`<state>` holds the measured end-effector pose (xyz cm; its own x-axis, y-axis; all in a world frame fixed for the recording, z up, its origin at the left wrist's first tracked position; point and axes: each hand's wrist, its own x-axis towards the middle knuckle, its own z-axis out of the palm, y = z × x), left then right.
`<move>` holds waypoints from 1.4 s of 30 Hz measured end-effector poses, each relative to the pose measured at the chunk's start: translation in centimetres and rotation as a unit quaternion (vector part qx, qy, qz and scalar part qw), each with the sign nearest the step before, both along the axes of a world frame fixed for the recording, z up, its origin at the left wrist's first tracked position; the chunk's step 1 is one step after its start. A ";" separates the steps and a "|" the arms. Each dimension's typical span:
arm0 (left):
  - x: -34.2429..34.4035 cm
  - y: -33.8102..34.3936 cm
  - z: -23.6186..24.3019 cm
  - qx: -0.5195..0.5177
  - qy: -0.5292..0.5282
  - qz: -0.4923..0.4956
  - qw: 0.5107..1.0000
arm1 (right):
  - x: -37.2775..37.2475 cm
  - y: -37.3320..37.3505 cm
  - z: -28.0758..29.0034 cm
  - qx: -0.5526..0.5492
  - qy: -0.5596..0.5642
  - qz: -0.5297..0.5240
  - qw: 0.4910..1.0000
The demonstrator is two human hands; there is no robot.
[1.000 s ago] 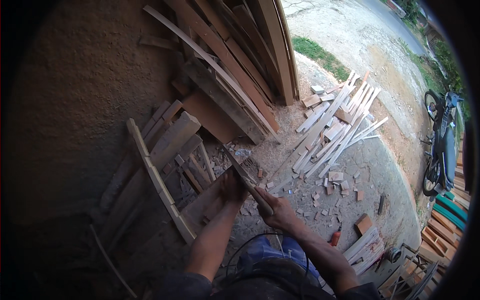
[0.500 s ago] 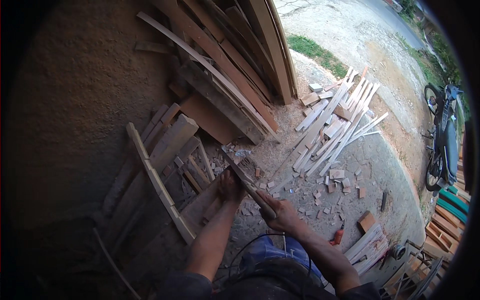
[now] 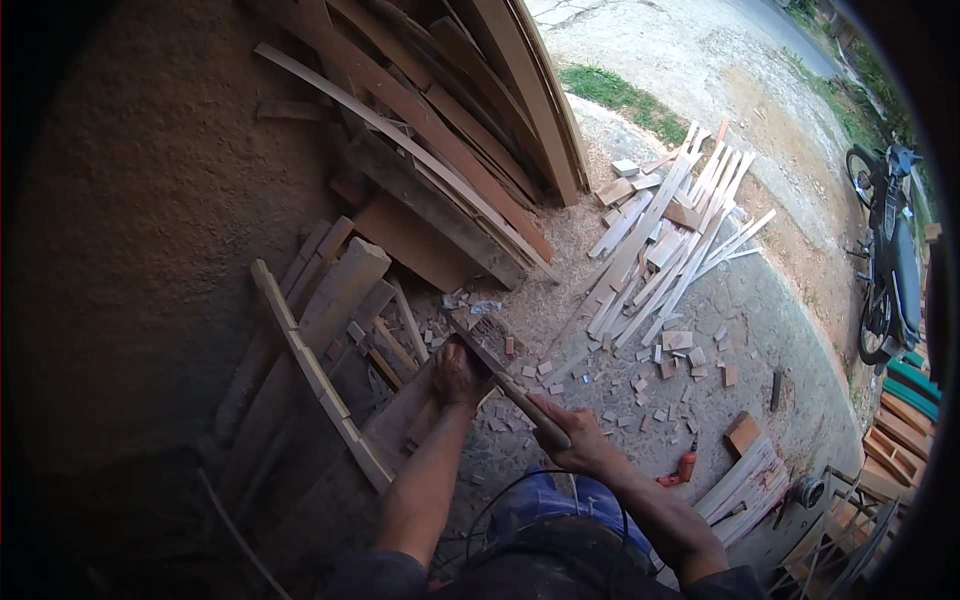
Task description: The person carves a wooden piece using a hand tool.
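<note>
My right hand (image 3: 578,440) is closed around the pale wooden handle of a long tool (image 3: 515,390) with a narrow dark blade. The blade slants away to the upper left and passes close by my left hand; whether it is a saw or a knife I cannot tell. My left hand (image 3: 458,378) is closed and pressed down at the end of a wooden board (image 3: 408,412). Its fingers are mostly hidden, so what they grip does not show. Small cut wood blocks (image 3: 640,385) lie scattered on the ground to the right.
Long planks (image 3: 480,150) lean against the rough wall (image 3: 150,200). A jointed pale strip (image 3: 320,378) stands at left. Thin wood strips (image 3: 690,235) are heaped at far right. An orange power tool (image 3: 682,467) lies near more boards (image 3: 745,490); a motorcycle (image 3: 888,265) stands outside.
My right hand and the tool have drawn back slightly toward the lower right. My left hand stays in nearly the same place. The whole view has shifted a little.
</note>
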<state>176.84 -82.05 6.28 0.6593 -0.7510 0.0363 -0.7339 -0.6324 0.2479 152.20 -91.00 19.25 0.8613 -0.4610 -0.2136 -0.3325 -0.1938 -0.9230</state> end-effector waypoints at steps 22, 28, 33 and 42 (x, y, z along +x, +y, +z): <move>0.3 -0.6 -0.7 0.069 -0.144 -0.334 0.929 | -35.7 28.0 -3.5 0.095 -0.307 -0.767 0.555; -5.8 -2.3 4.1 0.146 -0.102 -0.474 0.862 | -39.9 43.6 -1.1 0.111 -0.405 -0.841 0.342; -16.7 -3.3 4.4 0.034 0.055 -0.500 0.864 | -43.3 52.5 -4.6 0.151 -0.228 -0.923 0.272; -24.2 1.8 -3.4 0.182 0.220 -0.270 0.919 | -52.0 64.1 -10.2 0.204 -0.070 -0.958 0.191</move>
<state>152.61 -80.21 2.87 0.0767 -0.8829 -0.4632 -0.8448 -0.3043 0.4401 100.20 -26.93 9.08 -0.7931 0.0719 -0.6049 0.6008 0.2565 -0.7572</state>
